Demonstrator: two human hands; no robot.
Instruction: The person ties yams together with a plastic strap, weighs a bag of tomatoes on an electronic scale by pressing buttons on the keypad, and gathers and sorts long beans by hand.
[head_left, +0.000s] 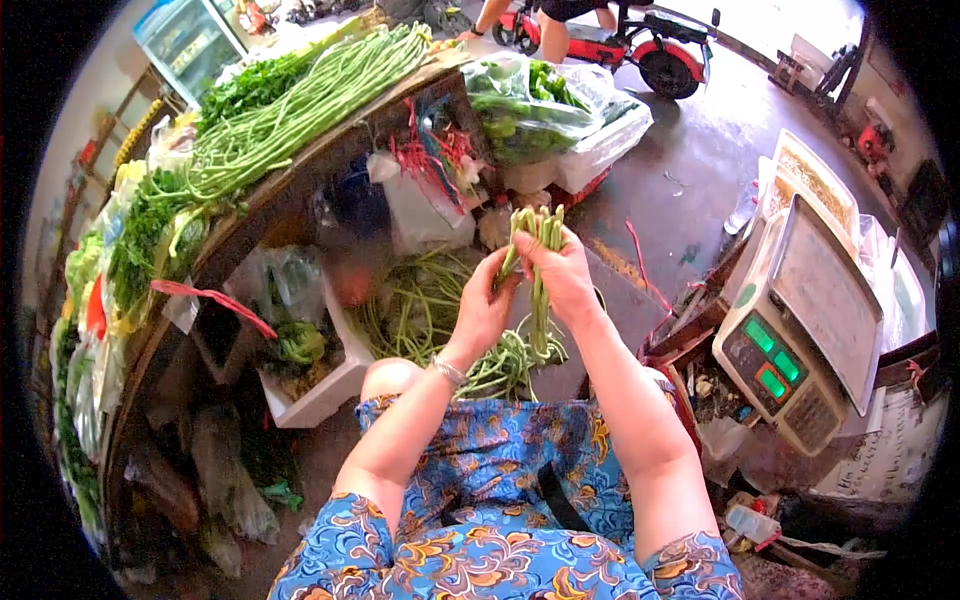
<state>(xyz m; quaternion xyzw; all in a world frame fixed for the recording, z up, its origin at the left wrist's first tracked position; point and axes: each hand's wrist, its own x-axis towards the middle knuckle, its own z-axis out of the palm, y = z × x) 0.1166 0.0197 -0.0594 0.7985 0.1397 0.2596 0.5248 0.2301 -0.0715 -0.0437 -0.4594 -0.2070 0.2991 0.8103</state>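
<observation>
A bunch of green long beans (541,228) stands upright between my two hands, its ends poking up above the fingers and its lengths trailing down. My right hand (562,277) is closed around the bunch. From the other side, my left hand (487,300) grips the beans with bent fingers, and a bracelet (448,370) circles that wrist. Below the hands, loose long beans (500,368) hang in a tangle near my lap. More long beans (405,305) lie in a heap on the floor to the left.
A vegetable stand (300,150) curves along the left, piled with long beans and leafy greens. Under it sits a white foam box (318,400). On the right stands a weighing scale (775,365) with a green display. A red scooter (640,55) and a person are at the back.
</observation>
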